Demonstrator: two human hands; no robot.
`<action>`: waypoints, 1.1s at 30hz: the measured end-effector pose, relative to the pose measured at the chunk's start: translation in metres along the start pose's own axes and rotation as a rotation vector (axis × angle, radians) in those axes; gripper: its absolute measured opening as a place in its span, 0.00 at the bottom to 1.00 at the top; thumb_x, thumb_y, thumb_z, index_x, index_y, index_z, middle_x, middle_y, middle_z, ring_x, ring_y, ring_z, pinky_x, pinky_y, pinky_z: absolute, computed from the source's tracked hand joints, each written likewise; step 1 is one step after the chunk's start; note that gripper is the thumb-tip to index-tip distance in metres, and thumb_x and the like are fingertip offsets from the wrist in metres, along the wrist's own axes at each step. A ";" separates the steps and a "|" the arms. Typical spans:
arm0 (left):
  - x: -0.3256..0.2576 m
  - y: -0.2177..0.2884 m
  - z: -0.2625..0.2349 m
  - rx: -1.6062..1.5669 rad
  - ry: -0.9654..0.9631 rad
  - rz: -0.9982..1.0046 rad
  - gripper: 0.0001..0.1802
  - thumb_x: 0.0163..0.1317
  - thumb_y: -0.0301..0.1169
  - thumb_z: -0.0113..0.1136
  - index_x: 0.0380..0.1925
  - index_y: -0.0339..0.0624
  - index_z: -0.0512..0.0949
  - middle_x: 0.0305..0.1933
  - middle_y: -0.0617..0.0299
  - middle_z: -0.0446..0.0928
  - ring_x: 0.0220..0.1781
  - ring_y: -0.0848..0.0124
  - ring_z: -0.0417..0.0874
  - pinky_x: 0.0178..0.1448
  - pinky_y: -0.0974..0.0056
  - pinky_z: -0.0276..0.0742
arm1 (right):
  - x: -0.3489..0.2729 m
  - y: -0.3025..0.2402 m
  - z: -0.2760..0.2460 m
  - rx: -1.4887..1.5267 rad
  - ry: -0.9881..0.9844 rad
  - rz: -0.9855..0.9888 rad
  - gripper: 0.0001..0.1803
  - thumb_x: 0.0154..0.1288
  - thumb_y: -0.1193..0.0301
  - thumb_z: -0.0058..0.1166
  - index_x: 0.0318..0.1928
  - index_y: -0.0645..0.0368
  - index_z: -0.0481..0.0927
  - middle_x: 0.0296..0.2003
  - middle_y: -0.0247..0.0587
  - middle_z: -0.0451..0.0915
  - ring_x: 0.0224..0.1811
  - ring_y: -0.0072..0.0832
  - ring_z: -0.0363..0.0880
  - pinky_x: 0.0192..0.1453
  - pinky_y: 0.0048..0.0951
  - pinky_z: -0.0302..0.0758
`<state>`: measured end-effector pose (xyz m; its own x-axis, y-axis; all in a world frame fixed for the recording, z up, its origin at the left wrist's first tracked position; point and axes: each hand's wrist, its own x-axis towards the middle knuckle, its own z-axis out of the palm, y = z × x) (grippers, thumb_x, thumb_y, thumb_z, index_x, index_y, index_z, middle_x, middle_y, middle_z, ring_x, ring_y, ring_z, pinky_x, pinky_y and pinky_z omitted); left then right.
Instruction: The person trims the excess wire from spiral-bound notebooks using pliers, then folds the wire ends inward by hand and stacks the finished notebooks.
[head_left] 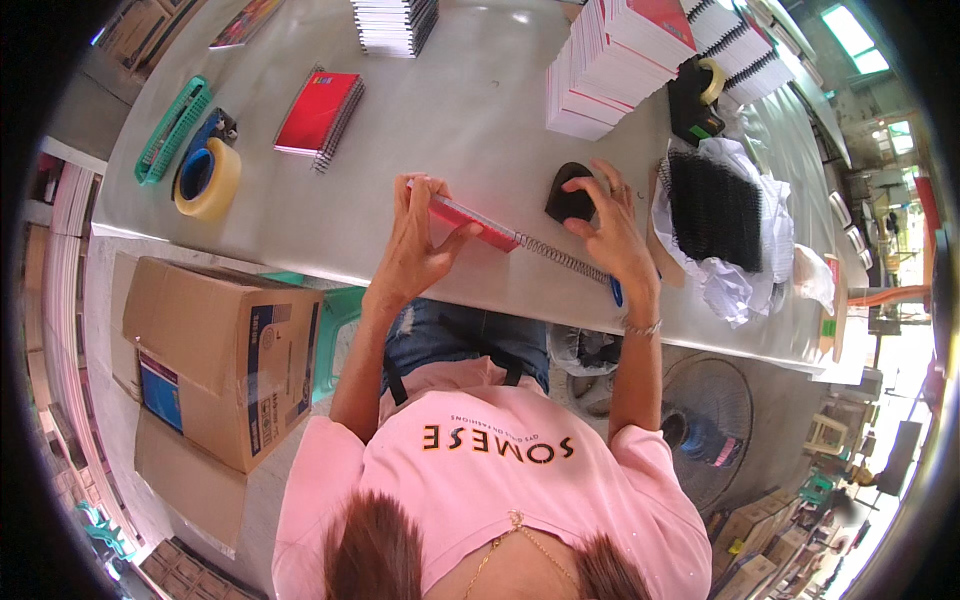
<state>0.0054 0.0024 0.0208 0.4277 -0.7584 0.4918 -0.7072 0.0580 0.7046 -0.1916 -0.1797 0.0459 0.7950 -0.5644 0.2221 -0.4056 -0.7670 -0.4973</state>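
Observation:
My left hand [415, 235] grips a small red notebook [490, 232] on edge near the front of the table, its fingers behind and its thumb along the red cover. A dark metal spiral coil [562, 257] runs out from the notebook's right end toward my right wrist. My right hand [615, 225] has its fingers spread and curved, with the thumb and index finger at a dark rounded block [568, 198]; whether they press on it I cannot tell. Partly under my right wrist, a blue loop [616, 291] shows, its kind unclear.
At left lie spiral notebooks with a red cover [318, 115], a tape roll [208, 182] and a green basket [172, 130]. Stacked red-covered pads [610, 75] stand at the back. A black tape dispenser [695, 105] and black coils [712, 210] on white wrapping lie right. An open carton [215, 350] stands lower left.

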 end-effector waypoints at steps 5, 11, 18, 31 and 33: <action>0.003 0.000 -0.008 -0.074 -0.067 -0.004 0.37 0.43 0.35 0.80 0.47 0.38 0.65 0.45 0.53 0.66 0.54 0.53 0.66 0.58 0.55 0.66 | 0.010 0.030 -0.006 0.173 -0.280 0.032 0.30 0.48 0.71 0.70 0.55 0.54 0.75 0.69 0.49 0.60 0.70 0.48 0.61 0.69 0.39 0.65; -0.002 -0.005 0.002 -0.115 0.008 -0.058 0.43 0.34 0.40 0.84 0.48 0.40 0.65 0.48 0.54 0.65 0.53 0.56 0.68 0.56 0.57 0.69 | 0.004 0.015 -0.002 0.757 -0.359 0.167 0.27 0.51 0.61 0.71 0.50 0.59 0.80 0.59 0.48 0.73 0.59 0.38 0.72 0.64 0.36 0.68; -0.002 -0.007 0.005 -0.143 -0.004 -0.088 0.44 0.32 0.38 0.84 0.48 0.41 0.65 0.46 0.56 0.63 0.52 0.58 0.68 0.57 0.59 0.68 | -0.008 -0.018 -0.014 0.899 -0.442 0.131 0.24 0.52 0.57 0.70 0.43 0.63 0.84 0.50 0.42 0.78 0.55 0.31 0.73 0.60 0.30 0.68; -0.006 -0.008 0.015 -0.366 -0.052 -0.196 0.51 0.35 0.34 0.84 0.59 0.44 0.60 0.52 0.61 0.63 0.57 0.65 0.67 0.64 0.60 0.65 | -0.023 -0.017 0.002 0.279 -0.080 0.159 0.23 0.50 0.65 0.72 0.46 0.60 0.80 0.53 0.49 0.75 0.58 0.38 0.73 0.62 0.38 0.70; -0.007 -0.008 0.017 -0.384 -0.039 -0.185 0.55 0.35 0.34 0.84 0.62 0.44 0.58 0.55 0.61 0.62 0.58 0.65 0.66 0.65 0.60 0.64 | -0.016 -0.018 -0.011 0.651 -0.329 0.254 0.22 0.51 0.67 0.71 0.46 0.60 0.80 0.54 0.48 0.74 0.58 0.33 0.72 0.61 0.34 0.70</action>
<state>-0.0022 -0.0039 0.0031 0.5006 -0.8024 0.3249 -0.3567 0.1508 0.9220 -0.2019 -0.1604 0.0608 0.8477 -0.5009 -0.1745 -0.3269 -0.2344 -0.9155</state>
